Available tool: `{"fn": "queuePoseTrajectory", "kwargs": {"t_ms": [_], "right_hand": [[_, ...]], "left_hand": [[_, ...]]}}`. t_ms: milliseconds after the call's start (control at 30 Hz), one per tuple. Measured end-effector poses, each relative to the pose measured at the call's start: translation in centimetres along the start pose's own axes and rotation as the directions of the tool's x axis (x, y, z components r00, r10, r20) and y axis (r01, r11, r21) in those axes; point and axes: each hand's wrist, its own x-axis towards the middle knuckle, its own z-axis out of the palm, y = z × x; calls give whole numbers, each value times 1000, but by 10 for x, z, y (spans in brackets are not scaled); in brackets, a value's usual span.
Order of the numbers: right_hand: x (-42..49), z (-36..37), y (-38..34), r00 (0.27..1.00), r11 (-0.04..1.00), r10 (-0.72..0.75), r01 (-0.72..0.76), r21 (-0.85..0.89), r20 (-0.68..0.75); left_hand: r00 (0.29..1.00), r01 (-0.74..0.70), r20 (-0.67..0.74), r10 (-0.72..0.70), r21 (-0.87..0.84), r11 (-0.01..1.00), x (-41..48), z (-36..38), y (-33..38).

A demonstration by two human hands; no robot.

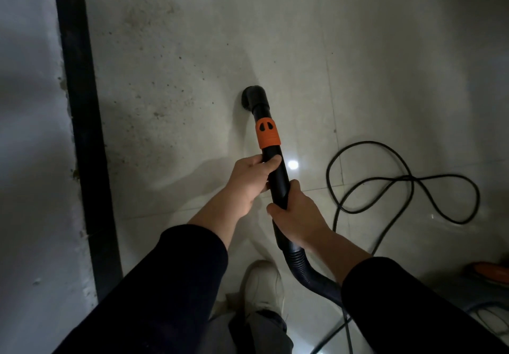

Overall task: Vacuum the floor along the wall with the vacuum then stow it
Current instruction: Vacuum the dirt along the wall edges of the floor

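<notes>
Black plastic wand (279, 181) sits in both grips: left grip (252, 180) has fingers curled round the tube just below the orange collar (267, 133), right grip (296, 213) wraps round it lower down, next to the ribbed hose (298, 264). Both forearms reach fwd, wand angled down toward 12 o'clock. Nozzle (252, 100) is at 12 from the grips, on or just off the floor (385, 50), can't tell which. Wall (27, 133) & dark skirting (82, 133) at 9, apart from the nozzle; gritty patch (154, 100) lies between. Looks like the vacuuming pass, stowing not begun. Next move prob: swing nozzle toward 9–10 to the skirting, minding the cord (407, 179) looped at 3
</notes>
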Motion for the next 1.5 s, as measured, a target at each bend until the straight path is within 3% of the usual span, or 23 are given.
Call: {"fn": "queuePoseTrajectory", "kwargs": {"t_ms": [1500], "right_hand": [[-62,44,-2,973,996,33,-13,-87,228]], "left_hand": [[987,45,-149,-62,-120,992,-71,-47,-54]]}}
